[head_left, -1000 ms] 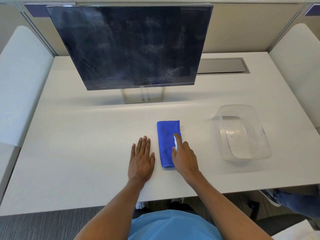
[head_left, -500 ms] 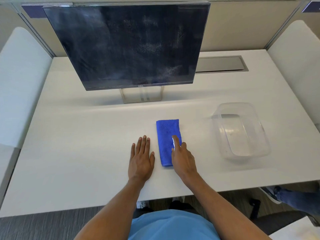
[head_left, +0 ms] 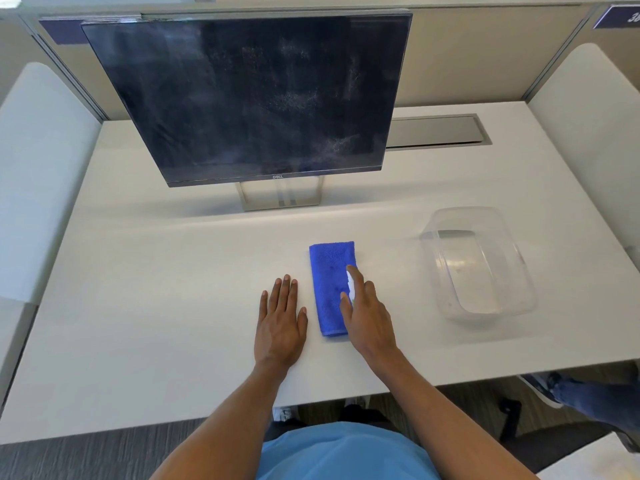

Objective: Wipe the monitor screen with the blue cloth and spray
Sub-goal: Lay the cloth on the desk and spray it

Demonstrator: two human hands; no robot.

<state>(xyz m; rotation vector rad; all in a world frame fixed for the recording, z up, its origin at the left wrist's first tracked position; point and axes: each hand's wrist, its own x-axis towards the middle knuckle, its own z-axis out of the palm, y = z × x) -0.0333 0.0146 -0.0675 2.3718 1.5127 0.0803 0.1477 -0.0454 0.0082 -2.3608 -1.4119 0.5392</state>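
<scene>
Left hand (head_left: 280, 320) lies flat on the tabletop (head_left: 156, 306), fingers spread, gripping nothing. Right hand (head_left: 367, 315) is closed around a small white spray bottle (head_left: 350, 285) (mostly hidden, only a sliver shows), index finger along its top. Blue cloth (head_left: 330, 285) lies folded between the two hands, long axis running away from the person, its right edge under the right hand; left hand just beside it and free. Clear tub (head_left: 479, 265) to the right looks empty. Farthest, the monitor (head_left: 249, 98), screen smudged, unwiped.
</scene>
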